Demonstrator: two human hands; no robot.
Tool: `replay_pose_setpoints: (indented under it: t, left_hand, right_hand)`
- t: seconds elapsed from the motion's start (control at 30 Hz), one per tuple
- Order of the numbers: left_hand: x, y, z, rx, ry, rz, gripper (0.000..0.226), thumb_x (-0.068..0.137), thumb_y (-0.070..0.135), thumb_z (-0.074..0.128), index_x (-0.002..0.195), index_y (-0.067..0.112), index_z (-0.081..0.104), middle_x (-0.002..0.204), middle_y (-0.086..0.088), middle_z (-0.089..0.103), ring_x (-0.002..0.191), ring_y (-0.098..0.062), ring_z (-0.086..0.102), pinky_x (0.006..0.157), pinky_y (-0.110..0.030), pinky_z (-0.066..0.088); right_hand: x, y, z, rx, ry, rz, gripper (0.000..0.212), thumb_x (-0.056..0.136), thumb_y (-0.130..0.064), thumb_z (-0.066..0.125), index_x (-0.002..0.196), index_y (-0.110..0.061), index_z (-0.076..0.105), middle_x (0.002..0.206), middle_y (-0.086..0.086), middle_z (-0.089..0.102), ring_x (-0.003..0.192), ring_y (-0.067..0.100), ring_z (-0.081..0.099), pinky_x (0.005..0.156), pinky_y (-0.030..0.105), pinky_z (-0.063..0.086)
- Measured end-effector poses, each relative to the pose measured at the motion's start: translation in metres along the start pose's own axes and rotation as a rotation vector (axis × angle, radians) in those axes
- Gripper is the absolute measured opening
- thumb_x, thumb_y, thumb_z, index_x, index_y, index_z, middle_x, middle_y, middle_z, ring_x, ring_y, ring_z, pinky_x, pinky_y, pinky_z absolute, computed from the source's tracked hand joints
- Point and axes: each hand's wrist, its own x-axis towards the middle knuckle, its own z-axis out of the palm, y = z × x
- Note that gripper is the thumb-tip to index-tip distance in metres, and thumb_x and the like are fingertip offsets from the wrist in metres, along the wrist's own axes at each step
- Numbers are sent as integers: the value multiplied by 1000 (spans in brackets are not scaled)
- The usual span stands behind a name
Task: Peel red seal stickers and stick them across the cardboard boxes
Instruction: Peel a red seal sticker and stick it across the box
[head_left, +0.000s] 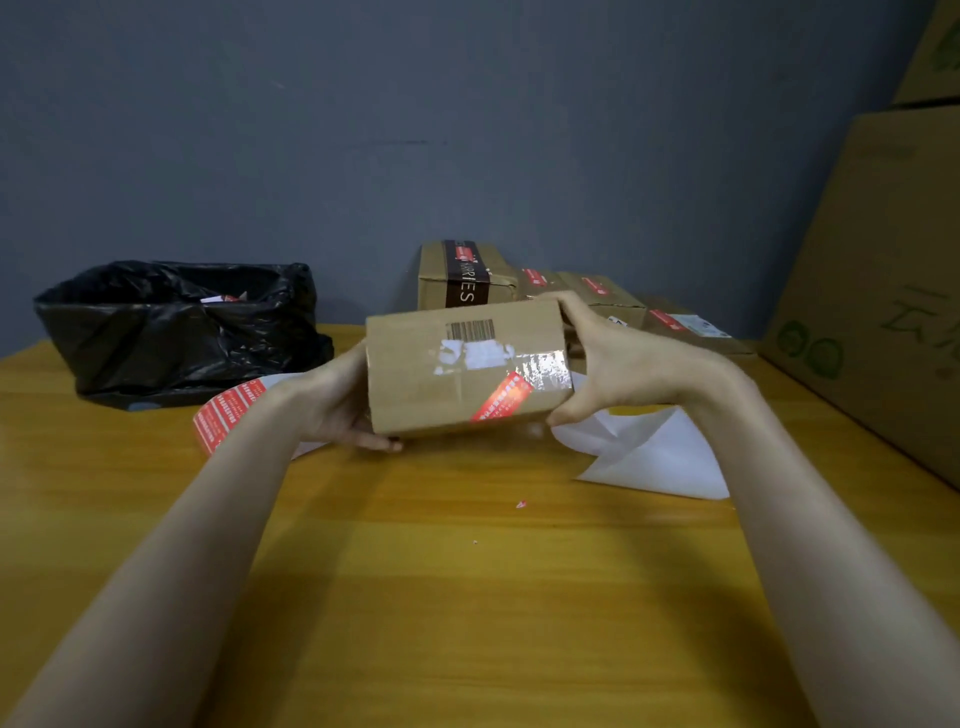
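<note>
I hold a small cardboard box (415, 379) just above the yellow wooden table (441, 571), one hand at each end. My left hand (340, 402) grips its left end with fingers curled underneath. My right hand (605, 358) clasps the right end, thumb below and fingers over the top. A red seal sticker (501, 397) lies slanted across the box's lower right edge, beside clear tape and a barcode label. A sheet of red stickers (226, 410) lies on the table behind my left forearm.
A black bin bag (176, 327) stands at the back left. Several stickered cardboard boxes (467, 273) are stacked against the grey wall behind. White backing paper (654, 457) lies to the right. Large cartons (883, 260) tower along the right edge.
</note>
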Motion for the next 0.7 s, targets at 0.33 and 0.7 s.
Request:
replay_pose_setpoints:
  t: [0.33, 0.7]
  left_hand:
    - [16, 19, -1, 346, 489, 408, 41, 100, 39, 34, 120, 10, 54, 112, -10, 56, 91, -22, 55, 68, -31, 48]
    - [2, 28, 29, 680, 295, 577, 38, 83, 41, 64, 119, 29, 59, 133, 4, 48, 127, -13, 40, 90, -27, 34]
  right_hand:
    - [4, 25, 7, 224, -33, 158, 68, 77, -27, 74, 131, -27, 34, 127, -6, 55, 113, 3, 54, 92, 21, 45]
    - [0, 24, 6, 296, -75, 134, 56, 82, -16, 68, 125, -37, 39, 118, -19, 54, 106, -6, 54, 77, 1, 43]
